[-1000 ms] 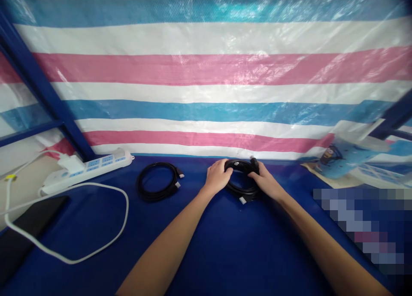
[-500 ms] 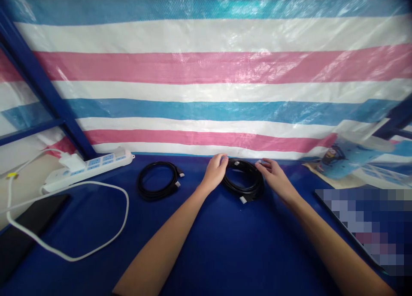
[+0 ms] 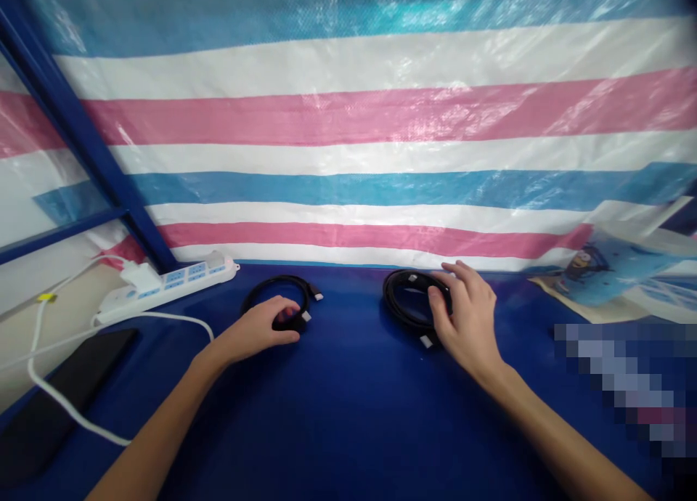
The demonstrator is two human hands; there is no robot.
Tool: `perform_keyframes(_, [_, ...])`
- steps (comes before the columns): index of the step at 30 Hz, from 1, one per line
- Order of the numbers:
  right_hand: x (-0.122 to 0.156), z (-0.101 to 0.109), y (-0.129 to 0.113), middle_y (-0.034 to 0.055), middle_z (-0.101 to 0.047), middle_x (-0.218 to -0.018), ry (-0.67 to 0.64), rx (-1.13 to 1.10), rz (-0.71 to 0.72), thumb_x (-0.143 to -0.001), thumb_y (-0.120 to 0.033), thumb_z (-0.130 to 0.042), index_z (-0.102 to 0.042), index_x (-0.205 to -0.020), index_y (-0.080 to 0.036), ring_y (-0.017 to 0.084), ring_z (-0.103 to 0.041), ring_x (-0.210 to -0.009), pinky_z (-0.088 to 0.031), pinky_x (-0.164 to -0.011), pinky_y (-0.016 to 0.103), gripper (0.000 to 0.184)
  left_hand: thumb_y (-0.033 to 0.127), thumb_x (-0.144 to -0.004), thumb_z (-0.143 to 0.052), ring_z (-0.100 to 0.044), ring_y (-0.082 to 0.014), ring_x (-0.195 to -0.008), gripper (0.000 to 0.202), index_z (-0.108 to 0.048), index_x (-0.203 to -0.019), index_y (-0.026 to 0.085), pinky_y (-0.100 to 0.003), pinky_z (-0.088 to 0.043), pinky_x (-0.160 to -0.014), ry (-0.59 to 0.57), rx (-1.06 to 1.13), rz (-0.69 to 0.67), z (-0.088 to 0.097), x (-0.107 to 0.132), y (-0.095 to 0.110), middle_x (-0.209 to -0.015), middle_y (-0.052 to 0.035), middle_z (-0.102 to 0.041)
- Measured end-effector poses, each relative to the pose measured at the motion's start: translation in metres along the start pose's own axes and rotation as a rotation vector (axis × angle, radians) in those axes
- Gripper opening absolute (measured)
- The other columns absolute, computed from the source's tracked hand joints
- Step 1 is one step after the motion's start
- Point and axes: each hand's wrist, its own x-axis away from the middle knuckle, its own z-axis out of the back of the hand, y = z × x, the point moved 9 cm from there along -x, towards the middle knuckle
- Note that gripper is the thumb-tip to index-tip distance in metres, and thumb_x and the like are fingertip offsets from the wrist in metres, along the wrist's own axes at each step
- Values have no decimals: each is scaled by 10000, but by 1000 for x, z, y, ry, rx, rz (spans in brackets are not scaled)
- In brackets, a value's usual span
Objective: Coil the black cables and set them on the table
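Note:
Two coiled black cables with silver-tipped plugs lie on the blue tabletop (image 3: pixel 337 406). The left cable (image 3: pixel 272 282) is the smaller coil; its two plug ends point right. My left hand (image 3: pixel 266 327) is over its near side, thumb and fingers apart, hiding part of the loop. Whether the fingertips touch the cable I cannot tell. The right cable (image 3: pixel 397 312) is a thicker coil, with one plug at its near edge and another inside the loop. At its right side is my right hand (image 3: pixel 468 312), fingers spread and curved over the edge, covering that part of the coil.
A white power strip (image 3: pixel 168 287) with a plugged-in adapter and white cord (image 3: pixel 81 414) stands at the back left, near a flat black object (image 3: pixel 70 392). To the right are a blue patterned cup (image 3: pixel 604 265) and a pixelated patch. A striped sheet (image 3: pixel 348 123) hangs behind.
My left hand has moved left from the right cable to the left one. My right hand has shifted over the right cable's right edge. The view has turned slightly.

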Motion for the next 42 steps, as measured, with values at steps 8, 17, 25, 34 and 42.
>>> perform_keyframes(8, [35, -21, -75, 133, -614, -1154, -136, -86, 473, -822, -96, -527, -547, -1080, -190, 309, -478, -1225, -304, -1021, 552, 276, 221, -697, -583, -465, -170, -646, 51, -572, -649, 205, -280, -290, -648, -40, 109, -14, -10, 9, 23, -658, 8, -520])
perform_keyframes(17, [45, -42, -96, 94, -617, -1162, -500, -456, 358, -881, -155, -493, -597, -1091, -213, 210, -547, -1157, -440, -990, 408, 242, 311, -776, -494, -477, -111, -522, 152, -388, -752, 205, -247, -355, -572, -89, 933, -9, -41, 6, 98, -539, 39, -506])
perform_keyframes(25, [72, -32, -147, 76, -624, -1098, -1010, -1239, -119, -838, -363, -610, -600, -1119, -210, 221, -555, -1088, -412, -977, 390, 321, 329, -898, -439, -394, -65, -441, 152, -466, -832, 195, -200, -298, -451, 81, 1623, -126, -11, -23, 193, -562, 57, -419])
perform_keyframes(34, [0, -1, -161, 10, -582, -1154, -681, -1596, -260, -859, -267, -618, -494, -1159, -284, 122, -558, -1013, -441, -885, 266, 325, 419, -946, -353, -650, -122, -722, 281, -543, -920, 214, -218, -473, -620, 237, 1526, -442, 60, -11, 241, -785, 7, -638])
perform_keyframes(42, [-59, 15, -154, -126, -354, -436, -672, -1419, -220, -974, -289, -393, -498, -1125, -233, 57, -416, -356, -490, -664, 283, 192, 137, -890, -456, -694, -169, -815, 168, -606, -818, 160, -261, -535, -704, 391, 1227, -528, 128, 25, 204, -786, -11, -673])
